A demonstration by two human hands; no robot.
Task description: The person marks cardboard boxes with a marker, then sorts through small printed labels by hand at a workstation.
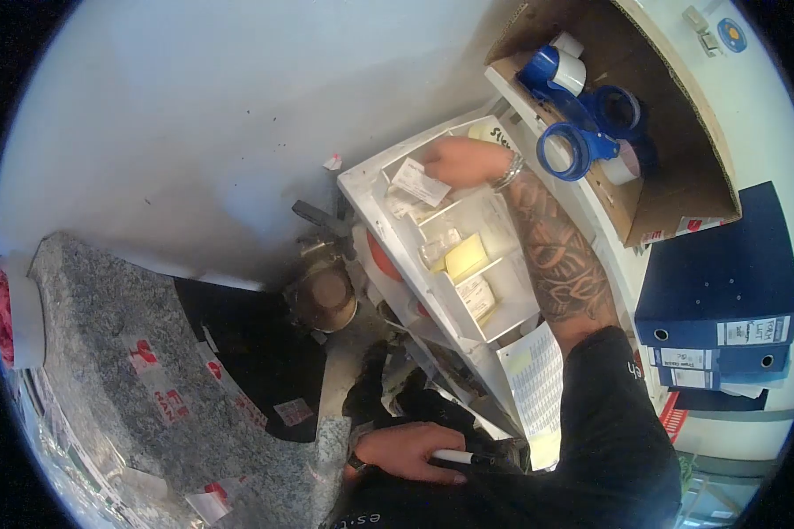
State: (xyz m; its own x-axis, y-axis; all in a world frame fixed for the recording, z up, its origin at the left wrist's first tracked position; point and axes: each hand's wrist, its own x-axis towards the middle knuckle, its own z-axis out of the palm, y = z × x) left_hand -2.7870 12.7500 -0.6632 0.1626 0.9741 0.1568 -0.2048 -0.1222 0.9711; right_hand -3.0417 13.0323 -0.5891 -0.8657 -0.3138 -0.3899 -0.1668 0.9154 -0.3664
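Observation:
My left hand (410, 451) is low in the view, closed around a marker (454, 457) with a white barrel and a dark end. My right hand (472, 164) reaches into the far end of a white drawer (512, 280) split into compartments. Its fingers pinch a small white printed label (419, 182). Below it in the drawer lie a yellow sticky-note pad (466, 258), a clear plastic piece (439, 247) and a stack of printed labels (477, 298). A pale roll with black handwriting (496, 134) sits beyond my right wrist.
A cardboard box (679, 115) holds blue tape dispensers (582, 132). Dark blue binders (723, 282) lie at right. A printed sheet (535, 379) hangs by the drawer's near end. At left is a grey speckled surface (123, 326); a metal pot-like object (326, 295) stands on the floor.

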